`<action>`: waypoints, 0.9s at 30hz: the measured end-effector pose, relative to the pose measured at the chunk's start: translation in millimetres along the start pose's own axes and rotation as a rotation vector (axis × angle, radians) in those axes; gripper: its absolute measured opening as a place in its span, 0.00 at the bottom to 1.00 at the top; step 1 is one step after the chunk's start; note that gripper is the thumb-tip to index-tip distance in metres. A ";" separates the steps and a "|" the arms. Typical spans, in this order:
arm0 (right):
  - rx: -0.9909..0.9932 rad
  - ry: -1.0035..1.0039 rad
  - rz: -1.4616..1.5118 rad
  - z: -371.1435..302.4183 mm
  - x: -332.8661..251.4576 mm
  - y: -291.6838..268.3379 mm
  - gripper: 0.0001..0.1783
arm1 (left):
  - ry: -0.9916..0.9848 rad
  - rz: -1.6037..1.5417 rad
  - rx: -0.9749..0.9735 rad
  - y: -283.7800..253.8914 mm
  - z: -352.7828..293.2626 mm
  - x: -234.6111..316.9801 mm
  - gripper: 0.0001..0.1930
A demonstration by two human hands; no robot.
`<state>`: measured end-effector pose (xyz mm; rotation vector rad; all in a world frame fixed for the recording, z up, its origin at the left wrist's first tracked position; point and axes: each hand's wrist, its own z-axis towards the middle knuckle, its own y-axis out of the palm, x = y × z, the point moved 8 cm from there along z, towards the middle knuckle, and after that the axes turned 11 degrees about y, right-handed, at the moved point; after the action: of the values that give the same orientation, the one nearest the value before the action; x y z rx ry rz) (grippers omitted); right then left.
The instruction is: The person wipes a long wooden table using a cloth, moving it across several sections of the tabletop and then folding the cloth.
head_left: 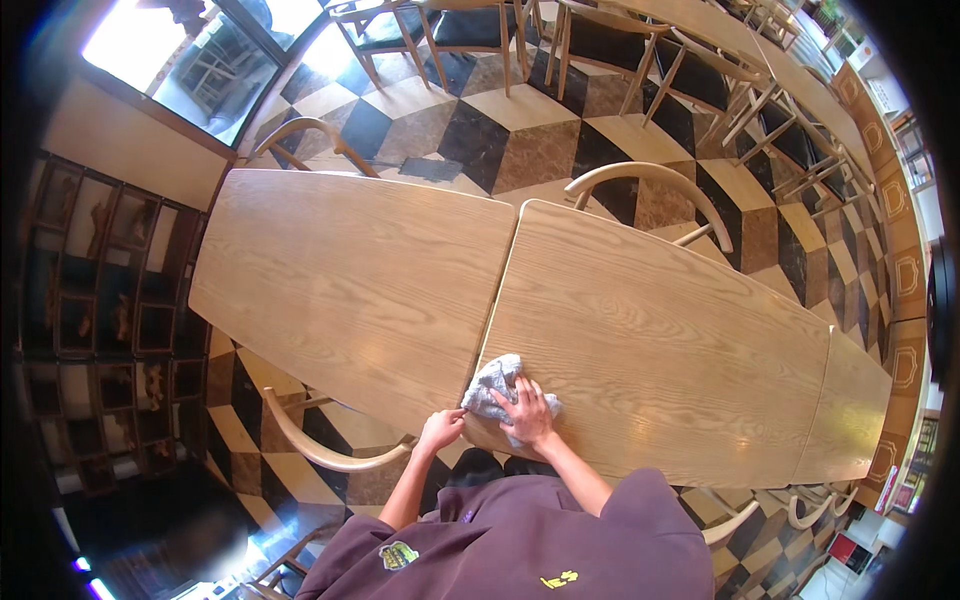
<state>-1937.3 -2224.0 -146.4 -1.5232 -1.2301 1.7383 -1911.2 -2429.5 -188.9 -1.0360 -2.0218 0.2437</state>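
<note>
A crumpled pale grey cloth (490, 384) lies on the near edge of the right wooden table (640, 320), just beside the seam with the left table (350, 260). My right hand (528, 413) presses down on the cloth from above, its fingers curved over it. The cloth bunches out on both sides of that hand. At the near edge of the tables, by the seam, my left hand (442, 430) is closed. Its fingertips meet the cloth's left corner, but whether they grip it is hidden.
A curved-back wooden chair (335, 445) stands at the near left, others (655, 185) along the far side. More chairs with dark seats (605, 45) line a long table behind. A dark shelf unit (110, 320) stands at left, a wooden counter (905, 360) at right.
</note>
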 end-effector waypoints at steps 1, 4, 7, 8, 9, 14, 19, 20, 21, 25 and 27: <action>0.003 -0.039 -0.022 10.2 4.8 -2.3 0.48 | -0.008 0.021 -0.008 -1.3 1.8 5.3 0.22; 0.075 0.007 -0.023 55.1 24.5 -22.8 0.48 | 0.030 0.156 0.011 -2.0 5.4 25.3 0.19; 0.170 0.182 -0.048 132.3 58.7 -33.0 0.48 | 0.049 0.231 -0.033 -2.0 3.2 37.3 0.16; 0.218 0.216 -0.017 161.9 67.4 -43.6 0.47 | 0.054 0.246 -0.017 -3.7 0.2 38.1 0.17; 0.243 0.215 -0.030 191.7 72.9 -51.0 0.46 | 0.064 0.270 -0.006 -3.6 -0.8 31.9 0.18; 0.329 0.282 -0.101 295.2 132.6 -91.5 0.45 | 0.071 0.312 -0.013 0.8 4.6 39.1 0.18; 0.236 0.420 -0.136 301.5 140.8 -79.9 0.45 | 0.046 0.395 -0.035 14.4 10.7 30.2 0.20; 0.267 0.438 -0.144 291.2 146.5 -78.8 0.44 | 0.048 0.436 -0.029 15.7 17.2 39.7 0.20; 0.278 0.448 -0.158 277.9 146.5 -75.3 0.44 | 0.040 0.477 -0.026 20.6 17.0 44.8 0.21; 0.302 0.397 -0.144 204.7 122.7 -66.9 0.46 | 0.314 0.440 0.161 13.8 11.9 97.8 0.26; 0.306 0.387 -0.126 146.3 105.7 -60.3 0.45 | 0.477 0.447 0.226 23.8 22.0 111.5 0.30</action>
<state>-2112.6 -2150.2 -151.5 -1.4727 -0.8057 1.3912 -1948.9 -2327.1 -149.1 -1.2524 -1.2947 0.4052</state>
